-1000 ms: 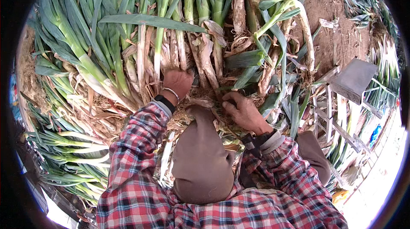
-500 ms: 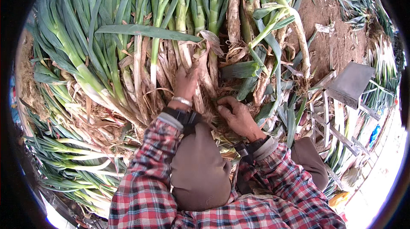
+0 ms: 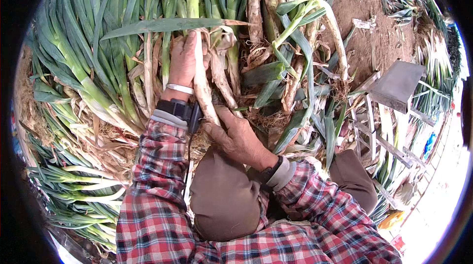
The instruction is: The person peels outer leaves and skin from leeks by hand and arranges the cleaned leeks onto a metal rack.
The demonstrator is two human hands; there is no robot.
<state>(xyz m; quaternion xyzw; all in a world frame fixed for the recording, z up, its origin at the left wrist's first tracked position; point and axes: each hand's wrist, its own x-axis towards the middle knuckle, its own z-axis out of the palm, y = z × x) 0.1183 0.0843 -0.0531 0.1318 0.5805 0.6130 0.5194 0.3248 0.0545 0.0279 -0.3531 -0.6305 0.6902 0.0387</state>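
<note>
Leeks [image 3: 88,13] heap up from nine to one o'clock; toward three is a metal stand [image 3: 396,84]; one leek [image 3: 201,79] leans at eleven, the left hand [image 3: 182,64] clamped round its stalk, the right hand [image 3: 240,136] at its pale lower end, whether pinching or loose I cannot tell; a pale bracelet [image 3: 180,88] rings the left wrist

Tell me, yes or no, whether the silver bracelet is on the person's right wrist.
No, the silver bracelet circles the left wrist, below the left hand that holds a leek.
</note>
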